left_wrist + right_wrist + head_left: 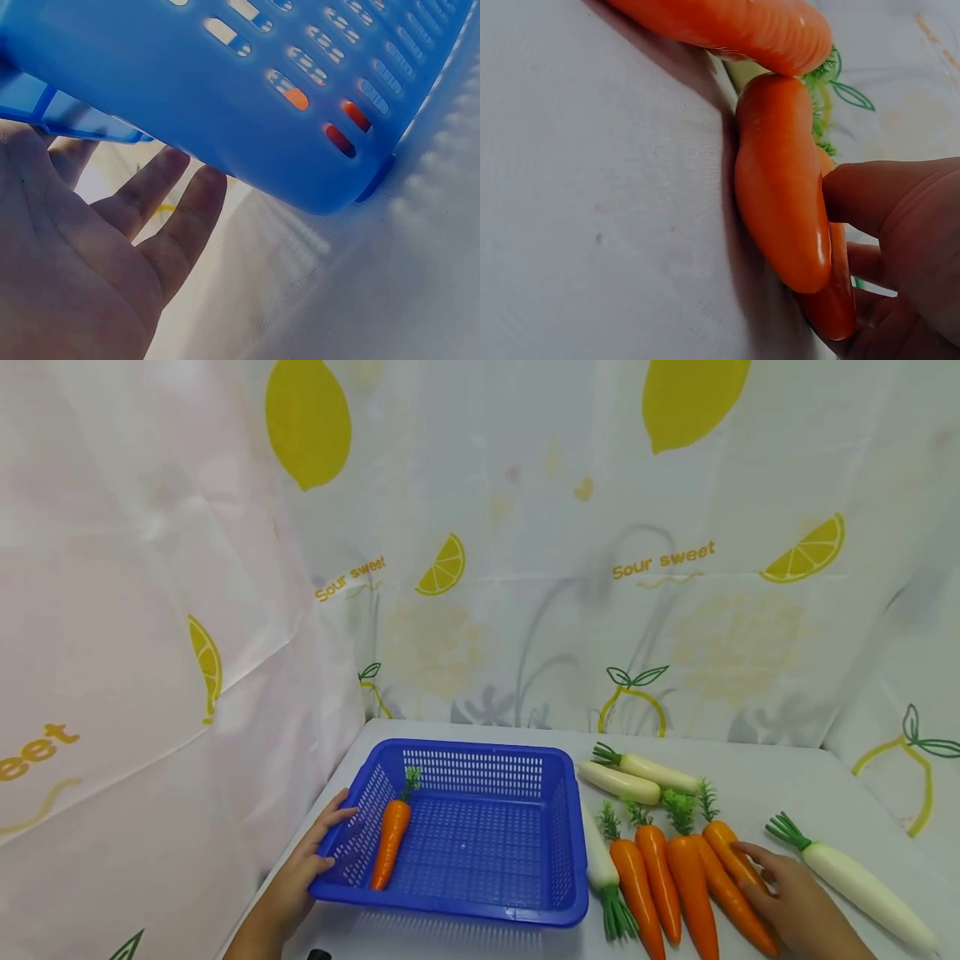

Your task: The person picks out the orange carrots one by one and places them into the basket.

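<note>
A blue plastic basket [480,910] with slotted walls stands on the table, one orange carrot [391,843] with a green top lying along its left side. My left hand [300,868] is at the basket's left rim, its fingers extended and touching it; the left wrist view has the fingertips [206,180] right under the blue edge. To the right of the basket lies a row of several carrots [690,885]. My right hand [795,902] holds the rightmost carrot [731,852], thumb on one side and fingers on the other, beside the neighbouring carrot [780,187].
Two white radishes [618,782] lie behind the carrots. Another white radish [597,852] is between basket and carrots, and one more white radish [862,885] lies right of my right hand. Lemon-printed curtains [510,635] surround the white table [757,772]. A small black object [318,955] shows at the front edge.
</note>
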Tool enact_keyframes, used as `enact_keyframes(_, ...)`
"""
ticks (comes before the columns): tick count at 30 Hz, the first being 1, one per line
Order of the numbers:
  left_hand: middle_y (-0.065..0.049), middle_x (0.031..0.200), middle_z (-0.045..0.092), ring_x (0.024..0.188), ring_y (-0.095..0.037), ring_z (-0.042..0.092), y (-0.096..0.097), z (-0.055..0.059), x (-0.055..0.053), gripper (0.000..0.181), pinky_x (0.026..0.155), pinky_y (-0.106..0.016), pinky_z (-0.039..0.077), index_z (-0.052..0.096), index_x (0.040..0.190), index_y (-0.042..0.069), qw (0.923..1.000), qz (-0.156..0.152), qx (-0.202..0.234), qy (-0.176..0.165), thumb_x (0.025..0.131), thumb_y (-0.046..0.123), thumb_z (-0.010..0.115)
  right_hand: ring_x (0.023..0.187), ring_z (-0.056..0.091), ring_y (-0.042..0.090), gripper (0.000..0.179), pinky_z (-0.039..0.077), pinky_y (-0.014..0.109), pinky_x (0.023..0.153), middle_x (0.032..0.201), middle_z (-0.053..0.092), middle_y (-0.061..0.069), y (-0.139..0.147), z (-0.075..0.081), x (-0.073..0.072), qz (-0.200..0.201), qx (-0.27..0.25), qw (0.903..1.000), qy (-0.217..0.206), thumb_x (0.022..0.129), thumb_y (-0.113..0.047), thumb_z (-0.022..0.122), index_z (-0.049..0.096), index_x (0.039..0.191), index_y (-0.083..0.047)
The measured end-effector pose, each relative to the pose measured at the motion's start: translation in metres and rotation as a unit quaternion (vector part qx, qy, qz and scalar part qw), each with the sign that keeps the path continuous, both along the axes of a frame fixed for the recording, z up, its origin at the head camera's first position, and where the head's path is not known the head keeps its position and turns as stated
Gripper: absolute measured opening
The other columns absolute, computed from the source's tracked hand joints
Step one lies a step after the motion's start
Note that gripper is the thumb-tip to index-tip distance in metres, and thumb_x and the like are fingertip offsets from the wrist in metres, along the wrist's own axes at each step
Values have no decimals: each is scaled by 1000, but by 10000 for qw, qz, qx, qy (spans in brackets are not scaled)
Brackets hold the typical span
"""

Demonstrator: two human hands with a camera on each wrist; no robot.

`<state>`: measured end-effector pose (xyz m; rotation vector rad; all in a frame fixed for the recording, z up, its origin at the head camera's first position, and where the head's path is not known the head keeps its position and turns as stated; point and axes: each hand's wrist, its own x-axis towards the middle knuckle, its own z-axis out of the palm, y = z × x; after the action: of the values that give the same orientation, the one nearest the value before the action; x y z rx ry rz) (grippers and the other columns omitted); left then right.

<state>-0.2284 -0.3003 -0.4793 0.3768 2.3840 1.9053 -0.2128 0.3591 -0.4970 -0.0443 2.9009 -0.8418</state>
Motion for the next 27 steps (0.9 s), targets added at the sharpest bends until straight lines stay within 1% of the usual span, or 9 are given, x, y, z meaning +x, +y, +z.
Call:
enact_keyframes(2, -6, 178, -2, 156, -59, -6, -2, 0, 1, 72, 112, -76, 26, 40, 157, 8, 10000, 28, -39, -26, 85, -1, 42, 114, 67, 43, 57, 59, 55, 87, 139, 59, 35, -2, -1, 0, 81, -89, 9999, 55, 96, -15, 70, 53, 143, 10)
enact_keyframes(4, -6, 178, -2, 156, -58, -6, -3, 0, 1, 73, 113, -77, 24, 40, 157, 8, 10000, 44, -19, -55, 85, -1, 42, 114, 68, 41, 58, 59, 55, 88, 139, 59, 35, -4, -2, 0, 97, -102, 9999, 47, 94, -14, 72, 52, 144, 10)
enact_keyframes(9, -6, 178, -3, 156, -57, -8, -1, 0, -2, 73, 112, -79, 20, 39, 157, 8, 10000, 0, 52, -53, 85, -2, 42, 108, 70, 42, 63, 60, 55, 85, 141, 57, 37, -6, 0, 1, -194, 49, 9995, -233, 95, -18, 73, 49, 147, 8)
enact_keyframes(11, -6, 178, -2, 156, -58, -6, 0, 0, -3, 73, 112, -78, 25, 40, 157, 8, 10000, 46, 23, -65, 84, -2, 43, 108, 70, 44, 65, 60, 55, 84, 141, 56, 38, -6, 1, 2, -261, 70, 9991, -333, 95, -19, 73, 48, 148, 7)
enact_keyframes(13, -6, 178, -2, 156, -59, -5, 0, -1, -3, 74, 111, -77, 30, 40, 157, 8, 9999, 119, -17, -81, 84, -2, 44, 108, 70, 44, 65, 60, 56, 84, 139, 57, 37, -6, 1, 2, -281, 143, 9990, -332, 94, -20, 74, 48, 148, 7)
enact_keyframes(16, -6, 178, -1, 156, -59, -4, 0, -1, -5, 74, 110, -76, 33, 41, 156, 8, 9998, 157, -33, -101, 83, -2, 45, 109, 69, 45, 66, 59, 57, 84, 136, 61, 35, -5, 2, 5, -341, 200, 9987, -322, 94, -23, 74, 48, 148, 7)
enact_keyframes(21, -6, 178, -2, 156, -59, -6, 0, -1, -5, 73, 110, -77, 28, 40, 157, 8, 10000, 30, -47, -8, 84, -1, 44, 113, 67, 49, 70, 58, 59, 86, 133, 63, 35, -5, 2, 10, -502, 138, 9979, -378, 96, -29, 72, 46, 150, 5)
enact_keyframes(23, -6, 178, -2, 156, -58, -7, 0, -1, -5, 73, 111, -78, 23, 40, 156, 8, 10000, 7, -42, 1, 84, -2, 44, 113, 67, 49, 71, 58, 58, 86, 135, 62, 36, -5, 3, 12, -583, 37, 9973, -436, 97, -31, 71, 44, 152, 5)
enact_keyframes(27, -5, 178, -3, 157, -56, -9, 1, 0, -4, 73, 112, -77, 17, 40, 156, 7, 10000, 21, -1, -74, 84, -3, 44, 114, 67, 49, 76, 59, 57, 86, 144, 54, 37, -3, 3, 13, -808, -248, 9942, -669, 99, -41, 67, 41, 155, 3)
